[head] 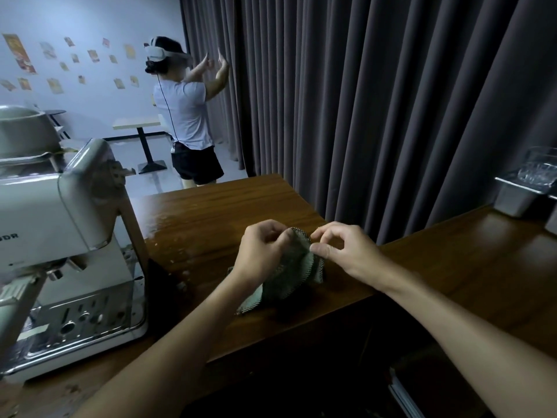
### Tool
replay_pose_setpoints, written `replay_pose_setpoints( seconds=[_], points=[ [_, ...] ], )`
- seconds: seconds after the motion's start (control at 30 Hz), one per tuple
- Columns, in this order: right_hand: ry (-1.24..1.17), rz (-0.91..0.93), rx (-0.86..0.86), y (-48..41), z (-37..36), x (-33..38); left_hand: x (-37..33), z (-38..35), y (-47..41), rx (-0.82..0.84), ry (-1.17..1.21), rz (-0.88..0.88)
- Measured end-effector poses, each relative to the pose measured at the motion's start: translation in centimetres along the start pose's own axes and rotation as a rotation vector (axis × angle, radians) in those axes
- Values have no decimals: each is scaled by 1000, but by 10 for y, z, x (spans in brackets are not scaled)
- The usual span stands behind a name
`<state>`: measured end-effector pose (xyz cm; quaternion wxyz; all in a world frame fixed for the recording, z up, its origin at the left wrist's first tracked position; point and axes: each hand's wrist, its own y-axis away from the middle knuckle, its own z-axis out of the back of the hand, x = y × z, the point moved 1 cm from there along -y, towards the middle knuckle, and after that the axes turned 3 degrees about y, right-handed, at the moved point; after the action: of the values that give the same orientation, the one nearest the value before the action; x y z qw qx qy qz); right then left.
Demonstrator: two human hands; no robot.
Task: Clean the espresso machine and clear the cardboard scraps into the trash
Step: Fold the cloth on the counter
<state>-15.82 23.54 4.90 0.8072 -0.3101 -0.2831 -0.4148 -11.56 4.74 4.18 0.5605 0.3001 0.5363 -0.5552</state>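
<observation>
Left hand (262,251): fingers (272,229) curled, pinching the top edge of the cloth (289,282).
Right hand (346,251): thumb and forefinger pinch the same edge just beside the left hand; the other fingers are loosely curled.
Cloth: green and bunched, hanging from both hands, with its lower folds resting on the wooden surface (211,206) near the front edge.
Risk, cloth: both grips are light pinches on one edge. If either lets go, the bunch could slide off the front edge to the floor.
Risk, crumbs (168,233): pale specks lie on the surface between the cloth and the machine. A broad swipe would likely push them over the edge or under the machine rather than gather them.
Espresso machine (60,212): stands at the left, well apart from the hands. It looks not yet wiped.
Risk, machine: the cloth could snag on the protruding handle and spout parts, or drag grit across the glossy shell.
Drip tray (75,327): slotted metal grille at the machine's base. Any liquid below it is hidden.
Steel tub (515,200): at the far right of the surface, with clear glassware (539,167) on top. An elbow swing could knock it.
Pot (27,131): on top of the machine, contents hidden.
Trash: not in view.
</observation>
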Motion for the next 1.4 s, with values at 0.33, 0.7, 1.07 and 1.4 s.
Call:
replay_pose_setpoints(
  seconds=[0.33,0.7,1.07,1.4],
  points=[
    [-292,133,-141,0,11,43,-39,10,12,135,270,14],
    [-122,116,-197,2,20,42,-38,5,17,165,39,-182],
    [-28,125,-145,4,24,41,-25,3,17,258,0,-153],
    [-141,75,-391,5,51,30,11,7,31,175,11,4]
  ],
)
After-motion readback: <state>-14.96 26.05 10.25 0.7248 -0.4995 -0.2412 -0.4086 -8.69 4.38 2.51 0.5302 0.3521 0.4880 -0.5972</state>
